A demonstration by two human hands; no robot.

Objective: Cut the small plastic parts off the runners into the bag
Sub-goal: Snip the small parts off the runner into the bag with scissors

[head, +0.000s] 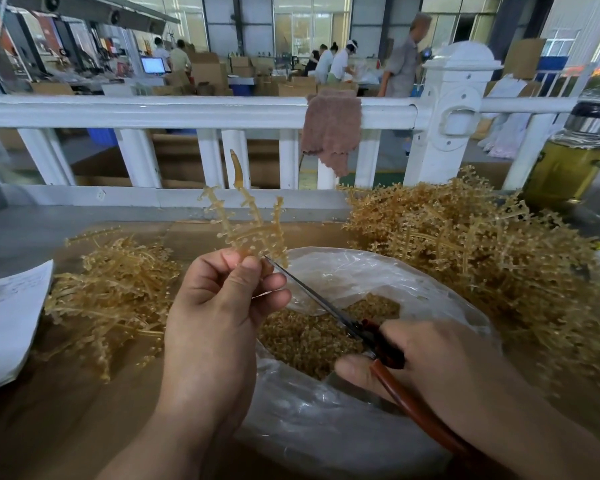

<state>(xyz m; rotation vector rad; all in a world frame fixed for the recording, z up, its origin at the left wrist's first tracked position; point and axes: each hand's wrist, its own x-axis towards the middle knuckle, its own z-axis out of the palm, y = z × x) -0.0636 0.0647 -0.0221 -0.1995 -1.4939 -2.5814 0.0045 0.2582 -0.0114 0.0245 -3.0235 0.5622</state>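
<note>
My left hand [219, 306] pinches the base of an amber plastic runner [246, 220] and holds it upright above a clear plastic bag [326, 420]. Small parts still line its branches. My right hand [440, 362] grips scissors [329, 310] with brown-red handles. The blade tips touch the runner just right of my left fingers. Inside the bag lies a heap of small cut amber parts [312, 337].
A big pile of amber runners [482, 251] sits right of the bag and a flatter pile [111, 292] left. White paper [7, 317] lies at the left edge. A white railing [187, 112] with a brown rag [329, 133] stands behind; a jar of yellow liquid [568, 161] stands far right.
</note>
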